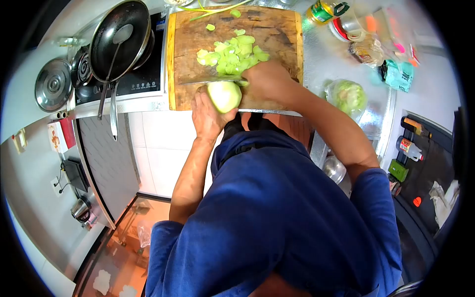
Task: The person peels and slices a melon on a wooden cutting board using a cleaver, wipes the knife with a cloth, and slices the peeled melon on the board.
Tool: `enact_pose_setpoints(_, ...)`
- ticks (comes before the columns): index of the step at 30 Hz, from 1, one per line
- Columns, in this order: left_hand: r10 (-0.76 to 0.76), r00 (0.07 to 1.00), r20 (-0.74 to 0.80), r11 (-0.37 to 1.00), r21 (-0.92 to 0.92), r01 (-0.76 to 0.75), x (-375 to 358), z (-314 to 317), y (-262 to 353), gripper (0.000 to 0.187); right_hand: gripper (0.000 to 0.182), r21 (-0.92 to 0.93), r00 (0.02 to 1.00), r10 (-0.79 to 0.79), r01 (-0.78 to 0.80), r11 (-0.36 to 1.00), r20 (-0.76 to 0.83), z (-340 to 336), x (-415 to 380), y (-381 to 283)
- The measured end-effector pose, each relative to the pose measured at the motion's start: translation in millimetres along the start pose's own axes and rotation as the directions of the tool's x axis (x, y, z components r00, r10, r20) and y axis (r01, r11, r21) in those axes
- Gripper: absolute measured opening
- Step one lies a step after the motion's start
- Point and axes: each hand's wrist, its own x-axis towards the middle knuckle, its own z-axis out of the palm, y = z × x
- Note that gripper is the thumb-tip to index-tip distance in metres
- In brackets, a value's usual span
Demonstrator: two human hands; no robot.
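Note:
Near the front edge of a wooden cutting board (277, 34), my left hand (209, 119) is closed around a round pale green vegetable (225, 97), whose exact kind I cannot make out. My right hand (264, 78) grips a kitchen knife; the handle is mostly hidden in the fist. The knife blade (210, 79) lies across the far side of the vegetable, pointing left. Beyond the blade, a loose heap of thin green slices (232, 53) covers the middle of the board.
To the left, a black wok (106, 54) with a ladle (122, 34) in it stands over the cooktop, beside a metal lid (53, 85). A bagged green vegetable (348, 96) sits right of the board. Behind it are an oil bottle (320, 12) and several packages.

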Motion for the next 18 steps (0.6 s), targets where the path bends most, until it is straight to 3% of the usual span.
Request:
enact_pose_setpoints(1, 0.000, 1.000, 0.000, 1.000, 0.007, 0.000, 0.1, 1.7, -0.2, 0.106, 0.020, -0.027, 0.998, 0.020, -0.019, 0.999, 0.064, 0.0, 2.0, -3.0)
enact_pose_setpoints(5, -0.005, 0.999, 0.039, 1.000, 0.006, 0.004, -2.3, 4.8, -2.6, 0.106, 0.023, -0.022, 0.995, 0.053, -0.052, 0.998, 0.080, 2.9, 21.3, -13.9)
enact_pose_setpoints(7, 0.024, 0.999, 0.044, 1.000, -0.004, -0.023, -5.3, 1.2, -2.1, 0.106, 0.024, 0.102, 0.970, 0.150, -0.172, 0.980, 0.194, 4.5, 33.3, -8.1)
enact_pose_setpoints(10, 0.021, 0.999, 0.049, 1.000, 0.007, -0.021, -4.8, -1.1, -2.4, 0.105, 0.026, 0.286, 0.968, 0.225, -0.247, 0.926, 0.107, 24.3, 18.4, 12.7)
enact_pose_setpoints(11, -0.011, 0.998, 0.055, 1.000, 0.020, 0.010, -4.3, -0.8, -0.7, 0.105, 0.026, 0.288, 0.968, 0.223, -0.248, 0.925, 0.116, 30.9, 9.1, 18.3)
enact_pose_setpoints(14, -0.073, 0.993, 0.089, 0.997, 0.024, 0.071, -0.7, -1.8, 2.0, 0.105, 0.029, 0.408, 0.961, 0.258, -0.199, 0.891, -0.095, 51.3, -30.6, 21.0)
enact_pose_setpoints(18, -0.103, 0.990, 0.092, 0.993, 0.064, 0.098, -1.7, -2.8, 5.9, 0.107, 0.036, 0.475, 0.932, 0.316, -0.201, 0.857, -0.176, 71.6, -66.1, 4.5)
